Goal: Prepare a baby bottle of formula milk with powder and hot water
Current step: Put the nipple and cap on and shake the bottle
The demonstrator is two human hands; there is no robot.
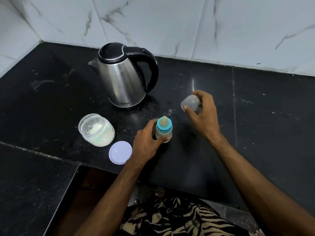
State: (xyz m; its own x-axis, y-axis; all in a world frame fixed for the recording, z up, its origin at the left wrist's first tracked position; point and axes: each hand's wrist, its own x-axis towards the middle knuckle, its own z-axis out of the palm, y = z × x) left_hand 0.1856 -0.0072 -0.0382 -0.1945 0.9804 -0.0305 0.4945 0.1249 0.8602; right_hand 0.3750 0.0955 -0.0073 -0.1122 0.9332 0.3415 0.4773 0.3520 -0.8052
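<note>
A small baby bottle (164,129) with a blue collar and a teat stands upright on the black counter (187,159). My left hand (146,143) grips its body from the left. Up and to the right of the bottle, my right hand (203,114) holds the clear dome cap (189,103) above the counter, tilted. An open clear jar (96,130) with white formula powder stands to the left of the bottle. Its pale round lid (120,152) lies flat in front of it. A steel electric kettle (123,75) with a black handle and lid stands behind them.
White marble-look tiles (170,23) back the counter on two sides. The counter's front edge runs below my forearms, with a step down at the left. My patterned clothing and the floor show underneath.
</note>
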